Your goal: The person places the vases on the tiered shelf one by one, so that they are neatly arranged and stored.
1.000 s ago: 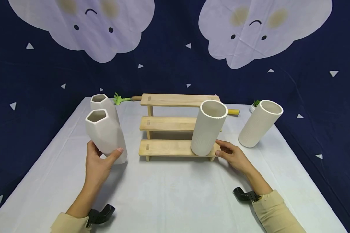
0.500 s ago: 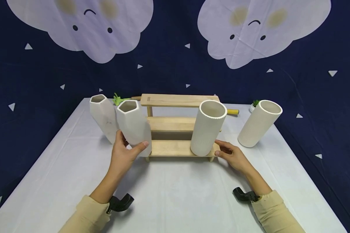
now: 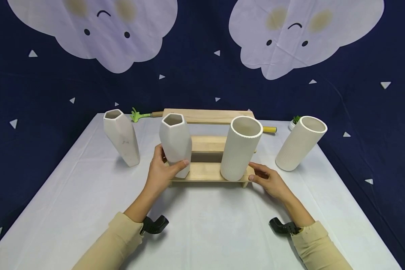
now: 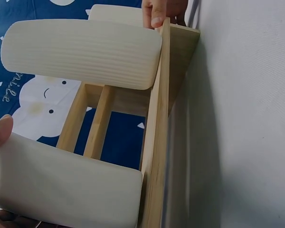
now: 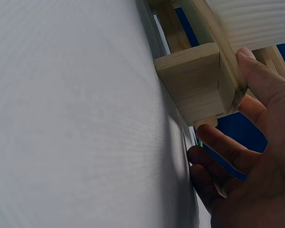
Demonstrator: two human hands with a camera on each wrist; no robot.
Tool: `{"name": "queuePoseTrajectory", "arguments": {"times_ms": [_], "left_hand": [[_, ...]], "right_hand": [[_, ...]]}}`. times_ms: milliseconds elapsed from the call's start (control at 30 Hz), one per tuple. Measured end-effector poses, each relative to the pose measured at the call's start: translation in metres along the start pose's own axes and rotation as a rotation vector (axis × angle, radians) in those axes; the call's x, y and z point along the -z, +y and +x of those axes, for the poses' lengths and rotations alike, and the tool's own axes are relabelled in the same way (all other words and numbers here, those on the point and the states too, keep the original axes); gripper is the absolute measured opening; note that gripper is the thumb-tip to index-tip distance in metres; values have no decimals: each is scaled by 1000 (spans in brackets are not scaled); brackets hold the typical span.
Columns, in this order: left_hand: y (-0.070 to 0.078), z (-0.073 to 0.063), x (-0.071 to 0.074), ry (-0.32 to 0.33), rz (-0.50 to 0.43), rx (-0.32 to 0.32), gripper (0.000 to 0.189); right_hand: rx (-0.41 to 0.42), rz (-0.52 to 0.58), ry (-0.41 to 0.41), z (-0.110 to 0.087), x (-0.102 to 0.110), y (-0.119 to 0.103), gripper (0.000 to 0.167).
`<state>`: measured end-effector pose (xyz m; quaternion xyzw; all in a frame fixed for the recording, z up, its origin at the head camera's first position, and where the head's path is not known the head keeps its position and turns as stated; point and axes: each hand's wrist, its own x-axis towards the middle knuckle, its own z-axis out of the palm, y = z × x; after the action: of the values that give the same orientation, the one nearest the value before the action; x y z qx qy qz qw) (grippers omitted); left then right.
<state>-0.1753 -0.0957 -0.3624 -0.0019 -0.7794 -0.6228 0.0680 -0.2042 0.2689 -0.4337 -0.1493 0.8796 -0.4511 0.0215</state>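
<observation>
My left hand [image 3: 162, 170] grips a white faceted vase [image 3: 176, 140] around its lower body, thumb in front. The vase stands nearly upright over the left part of the lowest step of a three-tier wooden stand [image 3: 204, 171]. In the left wrist view the base of this faceted vase [image 4: 71, 183] meets the step's board [image 4: 156, 156]. My right hand [image 3: 268, 180] pinches the right end of that step; in the right wrist view the thumb [image 5: 256, 71] lies on the board's edge. Just left of that hand, a white ribbed cylindrical vase [image 3: 240, 150] stands on the same step.
Another faceted vase [image 3: 122, 138], with faint grey marbling, stands on the table at left. A second ribbed vase [image 3: 300, 144] is at right, before a small potted plant [image 3: 294, 122]. Behind the stand lie a green hand rake [image 3: 140, 115] and a yellow handle [image 3: 270, 129].
My left hand has carried the faceted vase rightward from beside the stand to the left part of its lowest step. The right hand has stayed at the step's right end.
</observation>
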Motion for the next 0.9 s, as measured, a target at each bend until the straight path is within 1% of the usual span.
{"name": "queuePoseTrajectory", "arguments": {"times_ms": [167, 300, 700, 900], "left_hand": [[-1, 5, -6, -12, 24, -10, 85], [-1, 6, -10, -17, 22, -18, 84], [0, 6, -17, -16, 31, -6, 87], [2, 4, -17, -24, 33, 1, 89]], "right_hand": [[1, -5, 3, 0, 0, 1, 53], [1, -12, 9, 0, -1, 1, 53], [14, 8, 8, 0, -2, 1, 51], [15, -4, 10, 1, -1, 0, 51]]}}
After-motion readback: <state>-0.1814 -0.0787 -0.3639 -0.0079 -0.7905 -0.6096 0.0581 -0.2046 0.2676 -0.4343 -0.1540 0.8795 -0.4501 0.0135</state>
